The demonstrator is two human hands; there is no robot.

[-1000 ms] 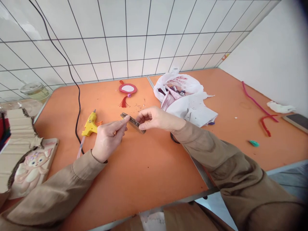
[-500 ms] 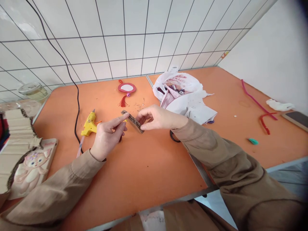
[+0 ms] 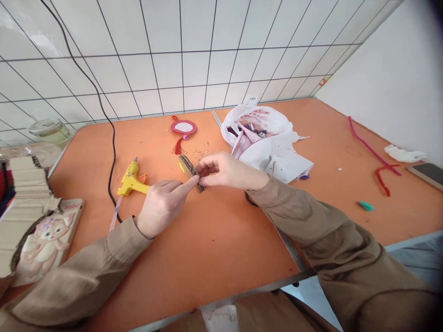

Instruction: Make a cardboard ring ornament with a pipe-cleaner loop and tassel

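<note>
A thick corrugated cardboard disc [image 3: 189, 168] is held tilted above the table, its layered edge toward me. My right hand [image 3: 216, 170] pinches its right side between thumb and fingers. My left hand [image 3: 164, 203] is closed, its index finger stretched along to the disc's lower edge, close to my right thumb; its other fingers are mostly hidden. A bit of yellow shows on the disc's far left side. Left of my left hand lies a yellow glue gun [image 3: 130, 180] with a clear glue stick [image 3: 116, 213] in its back.
Behind the hands lie a red oval ornament [image 3: 183, 127] with a tassel and a white plastic bag [image 3: 259, 133]. A black cord [image 3: 110, 184] crosses the left. Torn cardboard [image 3: 26, 184] sits far left; pipe cleaners [image 3: 363, 140] and a phone [image 3: 427, 173] lie right.
My left index finger has slid down along the disc's edge from its upper end to near my right thumb. The disc has turned slightly, while my right hand keeps its hold.
</note>
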